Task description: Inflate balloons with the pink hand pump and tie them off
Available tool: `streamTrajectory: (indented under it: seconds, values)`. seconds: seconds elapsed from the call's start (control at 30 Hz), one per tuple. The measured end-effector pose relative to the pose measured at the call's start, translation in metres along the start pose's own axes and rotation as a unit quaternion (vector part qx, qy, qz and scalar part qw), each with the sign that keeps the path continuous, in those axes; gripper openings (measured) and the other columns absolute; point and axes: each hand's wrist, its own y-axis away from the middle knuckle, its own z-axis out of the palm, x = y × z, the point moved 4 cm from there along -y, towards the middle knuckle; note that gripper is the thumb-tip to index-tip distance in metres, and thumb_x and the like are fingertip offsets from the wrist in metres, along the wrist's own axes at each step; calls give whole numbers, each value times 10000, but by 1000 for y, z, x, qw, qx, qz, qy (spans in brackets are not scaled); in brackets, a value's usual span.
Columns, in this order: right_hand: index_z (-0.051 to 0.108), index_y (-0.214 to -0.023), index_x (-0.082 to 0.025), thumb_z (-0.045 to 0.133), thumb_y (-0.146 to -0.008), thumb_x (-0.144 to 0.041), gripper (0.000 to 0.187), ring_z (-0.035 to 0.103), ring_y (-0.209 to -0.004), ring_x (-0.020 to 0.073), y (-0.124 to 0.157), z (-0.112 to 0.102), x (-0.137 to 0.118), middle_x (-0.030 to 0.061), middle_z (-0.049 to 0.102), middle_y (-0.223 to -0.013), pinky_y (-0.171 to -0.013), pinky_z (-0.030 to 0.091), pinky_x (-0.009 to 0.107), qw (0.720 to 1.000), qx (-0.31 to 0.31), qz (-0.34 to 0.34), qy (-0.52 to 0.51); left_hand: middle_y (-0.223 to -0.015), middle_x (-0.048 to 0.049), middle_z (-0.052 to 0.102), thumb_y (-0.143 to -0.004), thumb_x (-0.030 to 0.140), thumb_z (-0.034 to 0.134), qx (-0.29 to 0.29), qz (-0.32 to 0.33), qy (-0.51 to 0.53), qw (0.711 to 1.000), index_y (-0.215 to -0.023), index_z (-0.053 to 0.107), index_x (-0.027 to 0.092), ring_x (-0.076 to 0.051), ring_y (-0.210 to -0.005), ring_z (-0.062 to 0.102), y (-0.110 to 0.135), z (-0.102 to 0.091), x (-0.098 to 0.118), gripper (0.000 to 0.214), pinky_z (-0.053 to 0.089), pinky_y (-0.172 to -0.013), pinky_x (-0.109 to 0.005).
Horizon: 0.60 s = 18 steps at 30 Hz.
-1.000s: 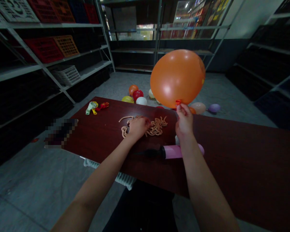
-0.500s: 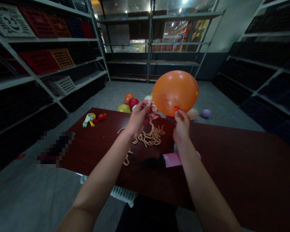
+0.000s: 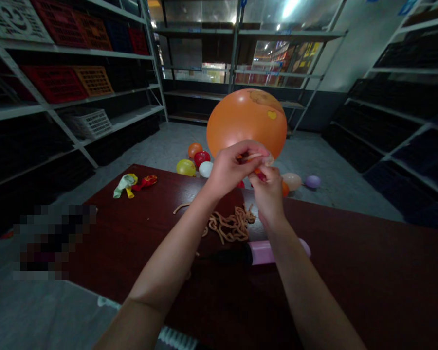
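Note:
A large inflated orange balloon [image 3: 237,119] with a yellow heart print floats up in front of me above the table. My right hand [image 3: 272,192] is closed around its neck, which the fingers mostly cover. Against it, my left hand [image 3: 231,167] pinches a beige string, of which only a pale bit shows by the fingertips. Below the hands lies a loose pile of beige strings [image 3: 229,224]. A pink hand pump [image 3: 263,253] with a black nozzle end lies on its side, partly behind my right forearm.
The dark red-brown table [image 3: 350,257] bears limp balloons, one pale green [image 3: 125,184] and one red [image 3: 146,182], at its far left. Inflated balloons, among them a yellow one [image 3: 186,167] and a purple one [image 3: 313,182], lie on the floor beyond. Shelves with crates [image 3: 93,80] stand left.
My left hand has moved right, bringing the string to the balloon's neck, and both hands now meet there. The balloon has shifted left and turned, showing its print. The view has tilted slightly.

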Motion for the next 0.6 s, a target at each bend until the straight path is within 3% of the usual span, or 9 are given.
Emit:
streamTrajectory:
  seconds: [0.13,0.27,0.4,0.6]
  values:
    - [748,-1018,-293,646,-874,-512,281,610,-910,227,-3,10,11,25,673,-902,-833,497,426,999,-11,27,-36,-1055,-101,759,-952,265,630,-30,-27,-52,998,-1091,745,168,-159,-965,705,1,-8,-24,205,552,-847,-288]
    - [711,-907,-279,678,-813,-546,285,619,-901,209,-1,20,34,6,689,-924,-830,500,404,987,-34,93,-125,-1129,-120,759,-894,263,706,-103,-44,-97,989,-1124,752,173,-185,-1035,705,7,-11,-40,251,546,-905,-320]
    - [694,-950,-301,692,-789,-528,277,643,-1055,232,1,19,46,17,721,-1119,-864,509,395,967,-66,147,-199,-1223,-121,735,-858,221,737,-148,-16,-94,984,-1224,720,190,-190,-1127,678,12,-9,-48,368,527,-967,-337]
    - [696,-1119,-353,668,-836,-533,336,634,-1129,236,-3,8,43,-10,703,-1264,-841,521,395,962,-81,156,-209,-1198,-109,744,-899,230,701,-140,-1,-94,986,-1185,741,213,-178,-1082,676,10,-6,-42,289,519,-960,-339]
